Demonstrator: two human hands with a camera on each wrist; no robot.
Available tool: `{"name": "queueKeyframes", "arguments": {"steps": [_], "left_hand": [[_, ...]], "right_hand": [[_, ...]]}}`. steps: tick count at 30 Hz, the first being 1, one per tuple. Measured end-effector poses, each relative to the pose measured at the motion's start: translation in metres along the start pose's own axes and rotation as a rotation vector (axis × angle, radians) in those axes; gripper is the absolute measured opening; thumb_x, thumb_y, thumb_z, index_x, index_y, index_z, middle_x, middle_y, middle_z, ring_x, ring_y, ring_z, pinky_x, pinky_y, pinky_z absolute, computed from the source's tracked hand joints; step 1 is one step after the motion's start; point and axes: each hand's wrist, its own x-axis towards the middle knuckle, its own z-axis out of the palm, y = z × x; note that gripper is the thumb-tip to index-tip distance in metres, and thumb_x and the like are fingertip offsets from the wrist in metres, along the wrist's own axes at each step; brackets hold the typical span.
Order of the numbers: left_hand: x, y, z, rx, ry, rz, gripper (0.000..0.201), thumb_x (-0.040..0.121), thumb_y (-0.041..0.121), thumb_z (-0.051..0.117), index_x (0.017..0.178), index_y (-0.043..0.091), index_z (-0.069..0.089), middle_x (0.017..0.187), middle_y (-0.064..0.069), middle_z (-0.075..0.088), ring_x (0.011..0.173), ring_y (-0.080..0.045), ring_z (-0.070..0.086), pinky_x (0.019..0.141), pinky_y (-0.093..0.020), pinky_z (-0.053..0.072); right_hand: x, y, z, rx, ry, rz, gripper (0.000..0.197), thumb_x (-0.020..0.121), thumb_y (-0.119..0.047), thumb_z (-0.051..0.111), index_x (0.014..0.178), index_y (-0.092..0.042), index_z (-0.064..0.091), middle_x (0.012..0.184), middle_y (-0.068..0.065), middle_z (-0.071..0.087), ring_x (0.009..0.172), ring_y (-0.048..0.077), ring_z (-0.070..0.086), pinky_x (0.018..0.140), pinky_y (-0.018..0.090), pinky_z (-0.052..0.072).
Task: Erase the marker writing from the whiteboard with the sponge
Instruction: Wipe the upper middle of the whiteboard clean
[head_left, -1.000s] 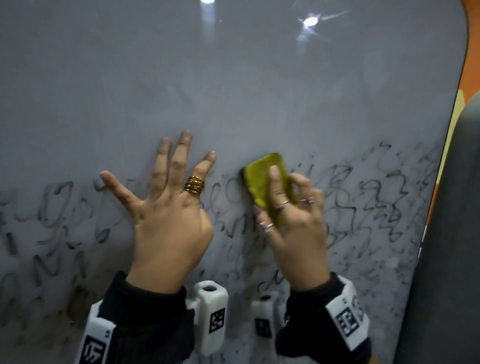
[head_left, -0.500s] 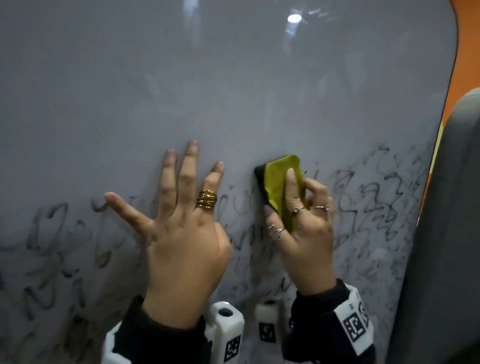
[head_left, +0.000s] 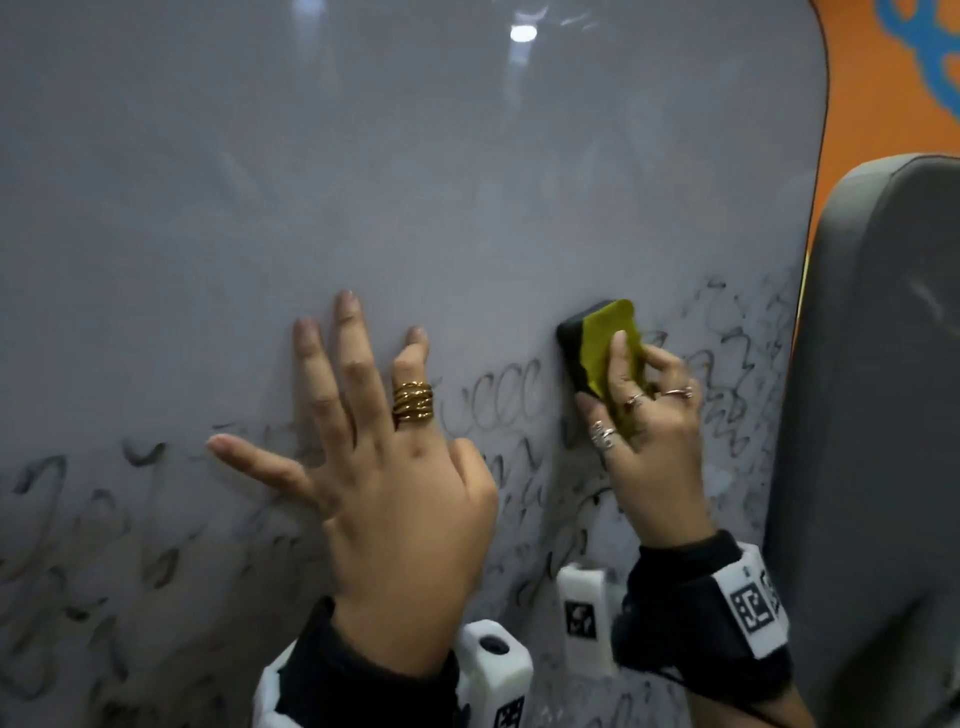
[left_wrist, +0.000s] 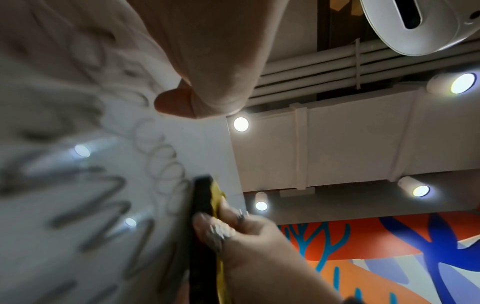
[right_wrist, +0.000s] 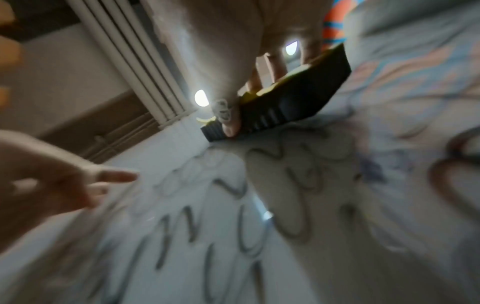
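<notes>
The whiteboard (head_left: 415, 182) fills the head view, wiped at the top and covered with smeared black marker writing (head_left: 493, 400) across its lower half. My right hand (head_left: 639, 415) grips a yellow sponge (head_left: 602, 343) with a black scrubbing face (right_wrist: 293, 100) and holds it against the board, just right of a row of loops. My left hand (head_left: 374, 457) lies flat on the board with fingers spread, left of the sponge. In the left wrist view the sponge (left_wrist: 205, 197) shows edge-on against the board, beside the loops (left_wrist: 161, 156).
A grey padded chair back (head_left: 883, 415) stands close at the right edge of the board. An orange wall with blue shapes (head_left: 893, 78) lies behind it. Ceiling ducts and lamps (left_wrist: 337, 144) show in the wrist views.
My right hand has moved the sponge to the right and a little up along the writing. My left hand has stayed flat on the board.
</notes>
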Motion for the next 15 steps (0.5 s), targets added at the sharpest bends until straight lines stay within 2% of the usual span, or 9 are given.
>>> {"name": "queueKeyframes", "arguments": {"steps": [2,5,8,10,12,15], "left_hand": [[0.000,0.011,0.007,-0.015,0.021,-0.003,0.071,0.063,0.018,0.043,0.133,0.019,0.051,0.156,-0.014,0.018,0.145,-0.031,0.009,0.099,-0.070,-0.009],[0.000,0.031,0.016,-0.007,0.045,0.064,0.075,0.063,0.014,0.043,0.138,0.018,0.047,0.157,-0.013,0.018,0.146,-0.030,0.010,0.106,-0.061,-0.015],[0.005,0.054,0.023,-0.009,0.033,0.104,0.078,0.063,0.015,0.039,0.141,0.018,0.045,0.157,-0.009,0.018,0.146,-0.027,0.012,0.105,-0.056,-0.021],[0.010,0.069,0.030,0.009,0.007,0.130,0.078,0.063,0.015,0.035,0.141,0.017,0.045,0.157,-0.007,0.021,0.146,-0.026,0.014,0.105,-0.053,-0.024],[0.017,0.083,0.040,0.054,0.000,0.141,0.077,0.065,0.017,0.031,0.141,0.016,0.045,0.156,-0.007,0.024,0.145,-0.028,0.016,0.104,-0.054,-0.025],[0.024,0.099,0.051,0.095,0.040,0.099,0.069,0.071,0.018,0.038,0.140,0.021,0.046,0.154,-0.007,0.028,0.142,-0.031,0.020,0.104,-0.061,-0.018]], "right_hand": [[-0.005,-0.006,0.000,-0.043,-0.007,-0.115,0.055,0.087,-0.040,0.049,0.138,-0.021,0.043,0.125,0.012,0.046,0.103,0.027,0.040,0.086,0.040,0.041],[0.006,0.011,-0.006,-0.112,-0.020,-0.182,0.053,0.088,-0.040,0.048,0.138,-0.022,0.043,0.125,0.009,0.045,0.100,0.029,0.042,0.079,0.045,0.045],[0.020,0.048,-0.013,-0.163,-0.030,0.028,0.061,0.084,-0.044,0.042,0.138,-0.015,0.046,0.125,0.020,0.048,0.104,0.041,0.048,0.082,0.051,0.045],[0.022,0.067,-0.015,-0.164,-0.050,0.147,0.065,0.082,-0.046,0.039,0.139,-0.014,0.044,0.127,0.024,0.046,0.108,0.045,0.048,0.084,0.055,0.042],[0.021,0.069,-0.014,-0.168,-0.052,0.129,0.065,0.083,-0.045,0.038,0.140,-0.016,0.042,0.128,0.023,0.045,0.110,0.044,0.047,0.082,0.054,0.042],[0.015,0.053,-0.012,-0.160,-0.048,-0.041,0.061,0.084,-0.038,0.042,0.142,-0.020,0.037,0.128,0.020,0.044,0.111,0.034,0.041,0.080,0.046,0.039]]}}
